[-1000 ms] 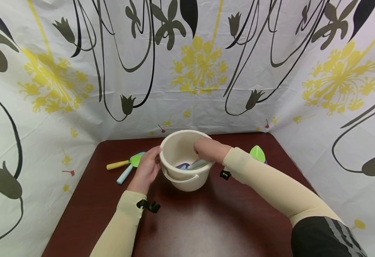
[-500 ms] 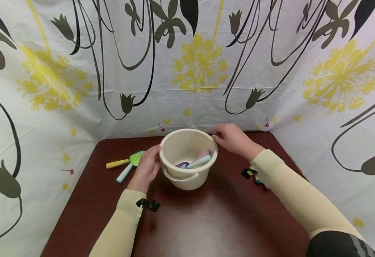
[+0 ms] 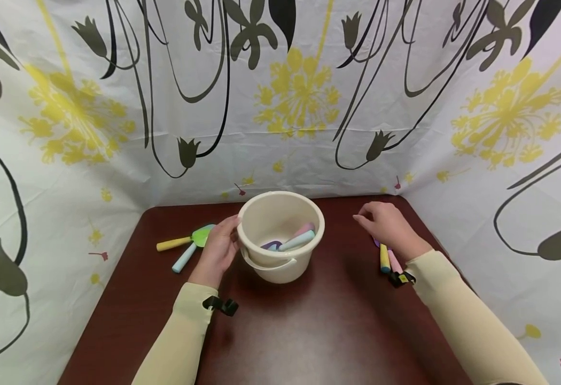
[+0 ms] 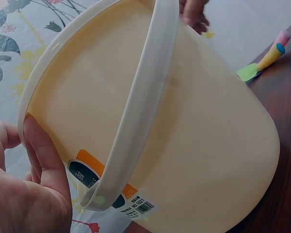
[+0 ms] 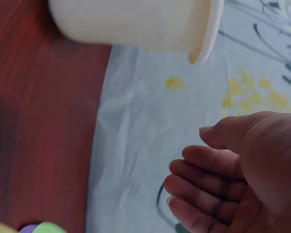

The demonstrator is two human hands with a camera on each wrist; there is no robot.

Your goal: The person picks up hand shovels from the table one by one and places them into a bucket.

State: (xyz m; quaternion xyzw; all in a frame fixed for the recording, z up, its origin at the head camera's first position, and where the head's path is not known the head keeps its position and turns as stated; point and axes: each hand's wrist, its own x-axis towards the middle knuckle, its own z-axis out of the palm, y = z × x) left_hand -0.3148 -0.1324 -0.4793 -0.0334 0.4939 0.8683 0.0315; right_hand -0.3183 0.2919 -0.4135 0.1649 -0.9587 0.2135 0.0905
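Sticker (image 4: pixel 131 200) on bucket (image 4: pixel 208 121): "NO.1021" beside barcode (image 4: pixel 145 208); other print too unclear.

The near middle of the bench (image 3: pixel 300 326) gives free passage; beyond, the bucket (image 3: pixel 273 220) and left grip (image 3: pixel 219 245) block the way.

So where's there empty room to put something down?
Biggest bare patch: the table in front of the bucket, between left sleeve and right sleeve. A smaller one lies between the bucket and the yellow handle at right. It's crowded left of the bucket, where a green tool and blue handle lie beside the left grip.
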